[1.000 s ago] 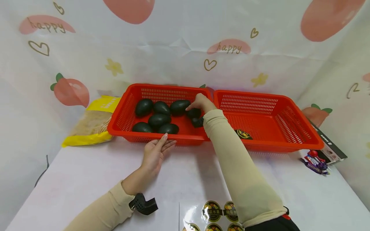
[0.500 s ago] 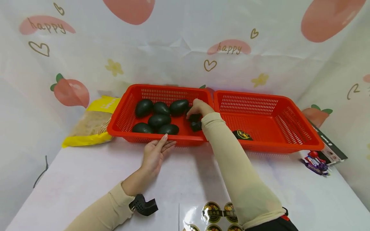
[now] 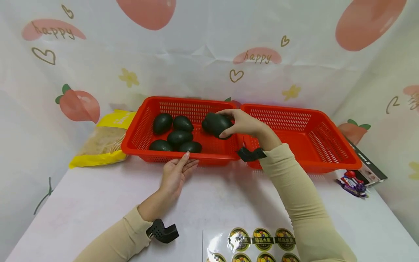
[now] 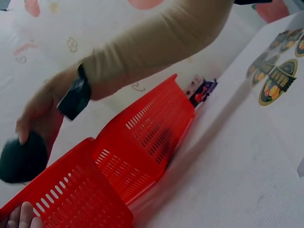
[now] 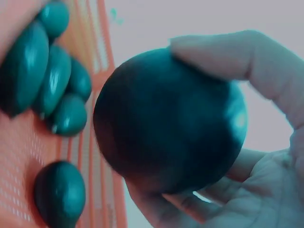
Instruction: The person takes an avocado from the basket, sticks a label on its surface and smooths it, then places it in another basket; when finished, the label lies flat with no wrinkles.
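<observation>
My right hand (image 3: 243,123) grips a dark green avocado (image 5: 171,123) above the right part of the left red basket (image 3: 154,156). In the right wrist view its thumb and fingers curl round the fruit. Another avocado (image 3: 205,125) in the basket is partly hidden behind the held one. Several more avocados (image 3: 180,138) lie in the basket's left half. At the basket's front rim, my left hand (image 3: 173,176) touches with its thumb, and its straight fingers lie against the outer wall below. The left wrist view shows only its fingertips (image 4: 24,216).
A second red basket (image 3: 327,165) adjoins on the right, partly behind my arm. A yellow-edged bag (image 3: 104,136) leans at the left. Wrapped candies (image 3: 353,183) and a box (image 3: 368,167) are at the right. A sheet of round stickers (image 3: 262,240) lies in front.
My right hand has turned and lifted an avocado from the basket's right side, and the forearm has swung right. The left hand stays at the rim. More stickers now show.
</observation>
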Action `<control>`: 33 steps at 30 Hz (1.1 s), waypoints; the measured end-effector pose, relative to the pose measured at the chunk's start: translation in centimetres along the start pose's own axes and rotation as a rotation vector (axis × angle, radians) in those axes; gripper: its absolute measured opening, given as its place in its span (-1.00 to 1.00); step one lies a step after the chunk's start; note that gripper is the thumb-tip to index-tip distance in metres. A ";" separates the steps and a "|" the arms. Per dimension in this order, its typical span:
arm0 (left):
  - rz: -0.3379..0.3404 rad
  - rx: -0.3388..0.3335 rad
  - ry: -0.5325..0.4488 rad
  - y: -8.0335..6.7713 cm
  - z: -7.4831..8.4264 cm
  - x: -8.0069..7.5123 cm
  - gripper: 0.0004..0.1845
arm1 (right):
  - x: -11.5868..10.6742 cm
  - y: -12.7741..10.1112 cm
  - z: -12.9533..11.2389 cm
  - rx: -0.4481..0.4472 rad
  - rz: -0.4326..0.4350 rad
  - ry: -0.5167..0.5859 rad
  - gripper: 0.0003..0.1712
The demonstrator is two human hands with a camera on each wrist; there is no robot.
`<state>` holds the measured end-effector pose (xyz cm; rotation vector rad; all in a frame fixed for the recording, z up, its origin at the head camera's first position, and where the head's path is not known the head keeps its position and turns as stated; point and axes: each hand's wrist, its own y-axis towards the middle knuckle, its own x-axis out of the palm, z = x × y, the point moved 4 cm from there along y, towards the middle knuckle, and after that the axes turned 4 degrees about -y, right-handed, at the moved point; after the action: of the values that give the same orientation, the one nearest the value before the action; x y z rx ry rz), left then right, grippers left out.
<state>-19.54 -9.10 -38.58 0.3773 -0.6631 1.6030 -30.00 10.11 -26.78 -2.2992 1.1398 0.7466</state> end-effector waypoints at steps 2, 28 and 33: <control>-0.001 -0.003 0.000 0.0 0.0 -0.1 -0.78 | 0.6 -1.7 -0.3 -0.059 -0.018 0.018 -0.19; 0.000 -0.001 -0.039 0.1 0.0 0.2 -0.87 | 12.4 -7.9 8.4 -0.228 -0.288 0.243 -0.14; -0.081 -0.166 -0.038 0.1 0.4 -0.3 -0.84 | 11.5 -8.1 8.0 -0.261 -0.306 0.274 -0.05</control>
<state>-19.65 -9.60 -38.47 0.3090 -0.7939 1.4559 -19.60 12.98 -38.88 -2.7800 0.8030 0.4976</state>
